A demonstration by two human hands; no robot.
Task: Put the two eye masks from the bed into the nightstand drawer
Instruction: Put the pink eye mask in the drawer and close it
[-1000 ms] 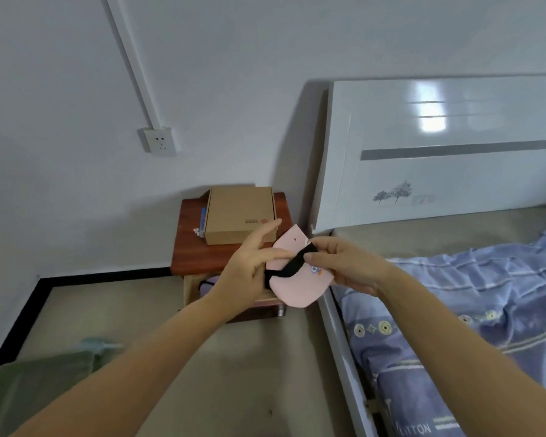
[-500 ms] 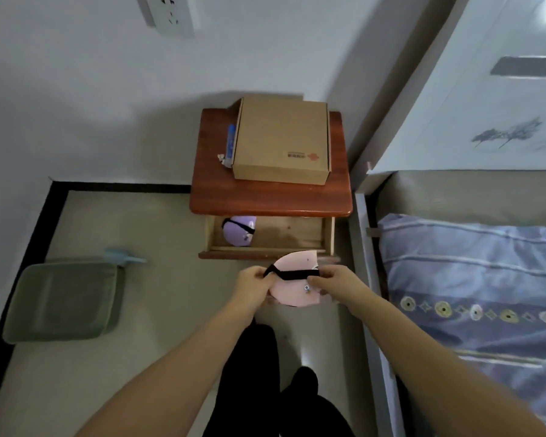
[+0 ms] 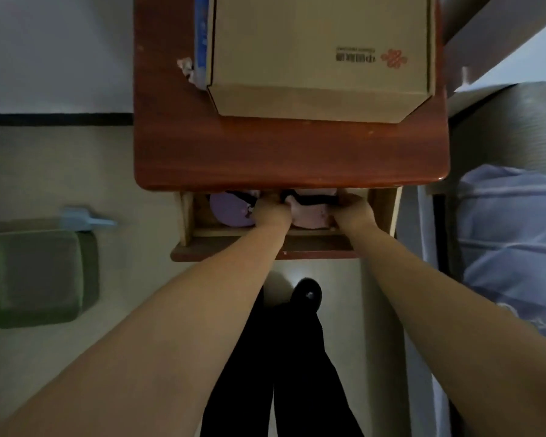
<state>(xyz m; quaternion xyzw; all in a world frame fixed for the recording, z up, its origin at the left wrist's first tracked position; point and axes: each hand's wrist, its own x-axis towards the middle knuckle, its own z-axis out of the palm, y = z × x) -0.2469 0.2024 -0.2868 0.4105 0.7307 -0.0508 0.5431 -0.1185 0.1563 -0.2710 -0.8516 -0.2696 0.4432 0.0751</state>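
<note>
The red-brown nightstand (image 3: 265, 152) has its drawer (image 3: 186, 222) pulled open below the top. Inside it on the left lies a purple eye mask (image 3: 226, 209). Beside it is a pink eye mask (image 3: 311, 216) with a black strap, down inside the drawer. My left hand (image 3: 270, 211) grips its left end and my right hand (image 3: 352, 209) grips its right end. The fingertips and the back of the drawer are hidden under the nightstand top.
A cardboard box (image 3: 316, 55) and a blue item (image 3: 200, 36) sit on the nightstand. A green bin (image 3: 32, 275) with a light blue scoop (image 3: 82, 219) stands on the floor at left. The bed with blue bedding (image 3: 511, 241) is at right. My dark legs are below.
Both hands carried the pink eye mask from in front of the drawer down into it, beside the purple mask. My head moved closer and tilted downward.
</note>
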